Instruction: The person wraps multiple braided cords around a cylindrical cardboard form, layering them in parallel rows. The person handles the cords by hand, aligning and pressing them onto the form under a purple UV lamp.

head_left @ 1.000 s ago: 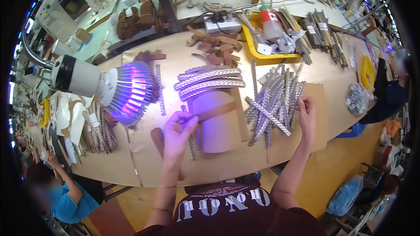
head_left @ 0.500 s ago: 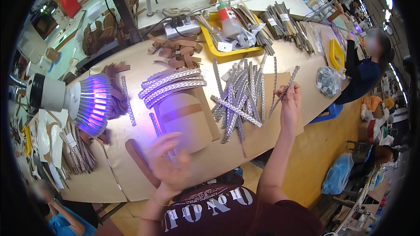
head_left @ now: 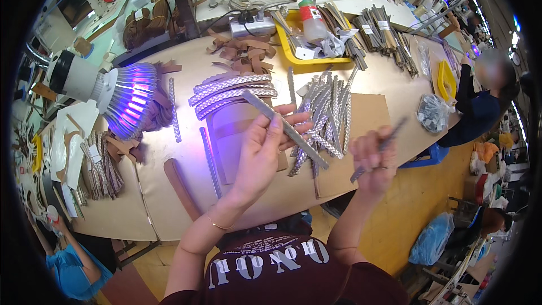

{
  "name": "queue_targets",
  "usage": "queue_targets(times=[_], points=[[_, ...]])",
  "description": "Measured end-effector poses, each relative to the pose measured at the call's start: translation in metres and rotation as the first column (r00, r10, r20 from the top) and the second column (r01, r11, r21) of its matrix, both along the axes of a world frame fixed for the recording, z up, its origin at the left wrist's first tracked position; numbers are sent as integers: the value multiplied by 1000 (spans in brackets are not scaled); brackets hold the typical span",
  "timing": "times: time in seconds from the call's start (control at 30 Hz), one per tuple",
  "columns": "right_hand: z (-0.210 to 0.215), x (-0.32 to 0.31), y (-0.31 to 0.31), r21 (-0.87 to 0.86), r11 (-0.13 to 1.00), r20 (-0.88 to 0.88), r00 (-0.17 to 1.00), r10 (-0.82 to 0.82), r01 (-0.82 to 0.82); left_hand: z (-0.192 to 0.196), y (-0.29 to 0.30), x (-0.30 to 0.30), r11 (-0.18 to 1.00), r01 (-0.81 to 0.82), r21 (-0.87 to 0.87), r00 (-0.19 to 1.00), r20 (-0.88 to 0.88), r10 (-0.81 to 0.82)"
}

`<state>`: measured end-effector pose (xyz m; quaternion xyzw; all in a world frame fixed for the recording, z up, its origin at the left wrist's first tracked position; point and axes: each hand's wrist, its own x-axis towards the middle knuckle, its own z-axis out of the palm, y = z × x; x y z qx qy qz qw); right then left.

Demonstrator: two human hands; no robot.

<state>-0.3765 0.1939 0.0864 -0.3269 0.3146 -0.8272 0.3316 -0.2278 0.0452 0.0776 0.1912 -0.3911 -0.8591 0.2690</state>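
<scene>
Left hand (head_left: 265,149), centre frame, raised above the bench: fingers closed on a long grey studded strip (head_left: 285,129), held near its middle. The strip runs diagonally from upper left to lower right, both ends free.

Right hand (head_left: 371,161), right of centre: fingers curled shut round a thin dark strip (head_left: 379,148). Motion-blurred; one end pokes up-right, the other down-left. Can't tell more about it.

Packages and labels:
- Yellow tray (head_left: 293,61), upper centre. It holds a clear bottle with a red cap (head_left: 312,18), crumpled plastic and a small white tag.
- Strip bundles with white paper bands (head_left: 378,31), upper right of the tray.
- Clear plastic bag (head_left: 432,113) with dark contents, right edge of the bench.
- Small yellow bin (head_left: 446,79), just above that bag.
- Blue plastic bag (head_left: 432,237) on the floor, lower right.
- More banded bundles (head_left: 101,164) at left.

Around:
- Loose pile of studded strips (head_left: 327,116) lies on brown card (head_left: 367,118), directly behind both hands; the raised strip crosses in front of it.
- Neat row of curved studded strips (head_left: 231,91) up-left of the left hand.
- Single strips (head_left: 211,161) lie flat on the tabletop (head_left: 152,192) at the left.
- Lamp with a purple-lit ribbed head (head_left: 127,99) at the left, aimed across the bench.
- Brown leather scraps (head_left: 243,51) and a white power strip (head_left: 251,24) at the top.
- Another person in a dark blue top (head_left: 477,113) at the far right end.
</scene>
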Motion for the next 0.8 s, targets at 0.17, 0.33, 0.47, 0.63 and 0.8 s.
queue_targets(times=[0.17,0.33,0.47,0.63,0.8], points=[[13,-19,13,-385,923,433,885,171,10,-9,-1,-18,967,139,-215,988,-32,-150],[15,-9,0,-388,921,605,760,237,22,-14,26,-39,741,164,-651,951,303,55],[11,1,-27,-531,845,604,671,430,-64,6,29,7,881,326,-343,944,174,-281],[7,21,-72,-616,751,556,544,628,-236,23,30,44,964,192,-182,980,90,-178],[7,45,-110,-388,884,619,637,459,-259,15,4,76,969,-29,-244,991,117,59]])
